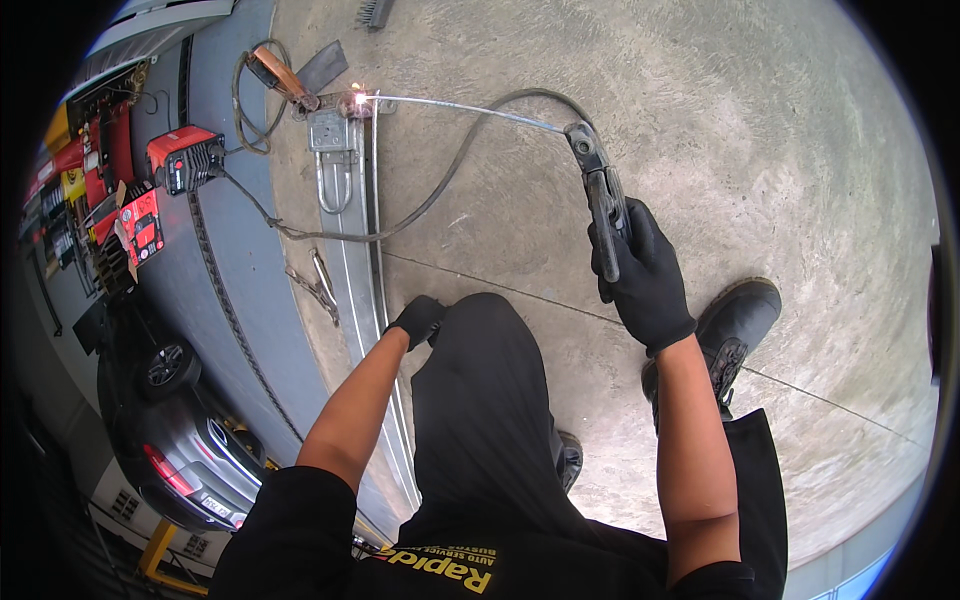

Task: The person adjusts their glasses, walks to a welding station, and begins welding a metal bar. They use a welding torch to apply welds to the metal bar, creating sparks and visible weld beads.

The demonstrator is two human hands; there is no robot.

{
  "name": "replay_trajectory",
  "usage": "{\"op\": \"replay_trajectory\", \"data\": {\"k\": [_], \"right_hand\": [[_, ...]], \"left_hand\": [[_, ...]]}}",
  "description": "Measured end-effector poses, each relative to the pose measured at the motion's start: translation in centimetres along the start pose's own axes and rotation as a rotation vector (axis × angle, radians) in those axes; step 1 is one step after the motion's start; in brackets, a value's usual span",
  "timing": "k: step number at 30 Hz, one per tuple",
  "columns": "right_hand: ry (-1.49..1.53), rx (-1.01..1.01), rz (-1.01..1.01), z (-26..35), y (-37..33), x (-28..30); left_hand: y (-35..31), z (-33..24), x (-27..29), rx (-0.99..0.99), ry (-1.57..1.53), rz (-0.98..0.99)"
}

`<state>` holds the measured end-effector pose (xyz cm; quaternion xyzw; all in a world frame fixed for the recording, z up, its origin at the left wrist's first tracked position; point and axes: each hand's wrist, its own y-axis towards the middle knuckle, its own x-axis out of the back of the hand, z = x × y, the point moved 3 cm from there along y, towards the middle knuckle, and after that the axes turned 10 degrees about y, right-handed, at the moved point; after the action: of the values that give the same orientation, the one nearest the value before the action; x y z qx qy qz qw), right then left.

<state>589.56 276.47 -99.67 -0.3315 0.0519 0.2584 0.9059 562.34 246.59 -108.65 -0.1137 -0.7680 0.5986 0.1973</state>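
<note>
My gloved right hand point(645, 285) is closed around the handle of a welding electrode holder point(588, 150). From its jaws a long thin welding rod point(470, 106) reaches left, and a bright spark point(360, 98) glows at its far tip. That tip meets the end of a long metal frame point(352, 270) on the floor. A grey metal plate with a U-shaped loop point(333, 135) sits just below the spark. A copper-coloured clamp point(282, 72) lies at the frame's far end. My gloved left hand point(418, 318) is beside my knee, near the frame, its fingers mostly hidden.
A black cable point(440, 200) curves over the floor from the holder toward a red welding machine point(185, 160). Pliers-like tools point(316, 288) lie left of the frame. A brush point(374, 12) is at the far edge. A dark car point(175, 430) stands at left. My boot point(745, 315) is at right.
</note>
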Motion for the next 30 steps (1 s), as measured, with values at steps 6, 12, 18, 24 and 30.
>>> {"op": "replay_trajectory", "data": {"k": [6, 12, 18, 24, 30], "right_hand": [[-0.031, -0.004, 0.007, 0.0, 0.1, -0.1], [0.168, -0.121, -0.087, 0.8, -0.2, -0.3], [0.217, -0.158, -0.03, 1.2, -0.1, 0.2], [0.173, -0.158, -0.005, 0.4, -0.2, -0.4], [0.165, -0.138, -0.003, 0.3, -0.3, -0.3]], "left_hand": [[0.0, -0.4, 0.1, -0.031, -0.032, -0.027], [-0.1, -0.3, 0.1, 0.125, -0.119, -0.019], [0.1, -0.5, 0.1, -0.128, 0.11, -0.022], [0.3, 0.4, 0.0, -0.102, 0.04, -0.026], [0.5, 0.5, -0.2, -0.19, 0.134, -0.07]]}}
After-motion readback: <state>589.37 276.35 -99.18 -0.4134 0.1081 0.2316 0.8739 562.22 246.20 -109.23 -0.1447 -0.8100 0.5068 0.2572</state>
